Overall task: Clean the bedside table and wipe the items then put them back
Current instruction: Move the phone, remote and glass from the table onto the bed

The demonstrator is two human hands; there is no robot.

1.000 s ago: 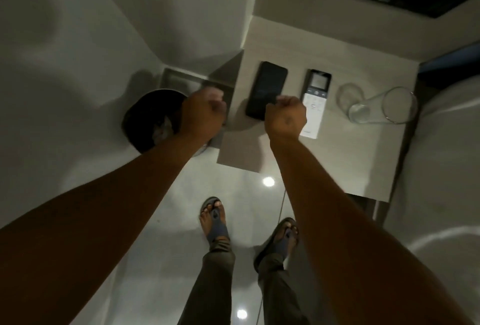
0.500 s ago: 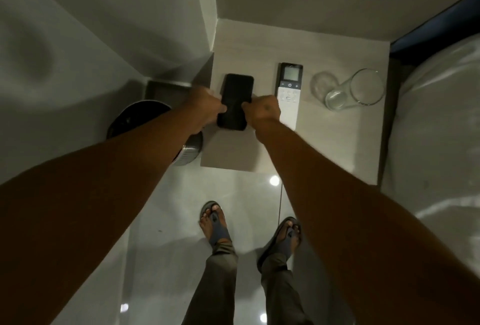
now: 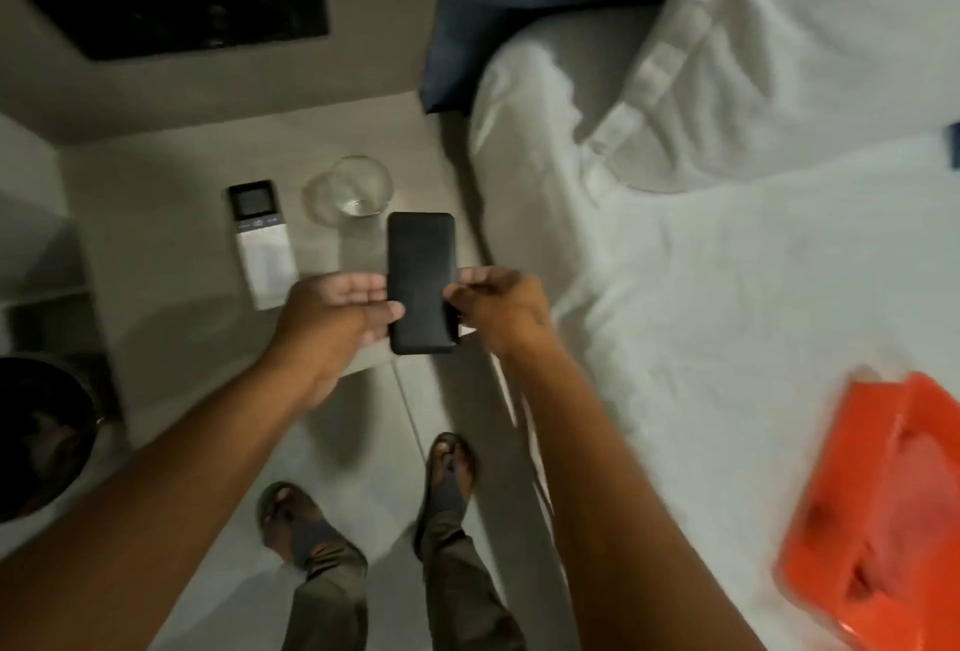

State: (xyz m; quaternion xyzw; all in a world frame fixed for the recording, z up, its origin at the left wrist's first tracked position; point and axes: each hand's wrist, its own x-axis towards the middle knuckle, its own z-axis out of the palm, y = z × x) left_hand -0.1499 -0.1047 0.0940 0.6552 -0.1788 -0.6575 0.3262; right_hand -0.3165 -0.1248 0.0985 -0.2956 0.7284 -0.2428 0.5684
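Pinched only by its edges between the left hand (image 3: 337, 310) and right hand (image 3: 498, 310), the phone (image 3: 422, 281) could slip, striking the glass (image 3: 353, 190) just beyond them.

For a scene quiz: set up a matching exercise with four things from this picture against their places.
Things:
1. phone
2. remote
3. glass
4. orange tray

Places:
A. on the white bed
B. lying flat on the bedside table, left of the glass
C. held between both hands
D. on the bedside table, nearest the bed

Pairs: 1-C, 2-B, 3-D, 4-A
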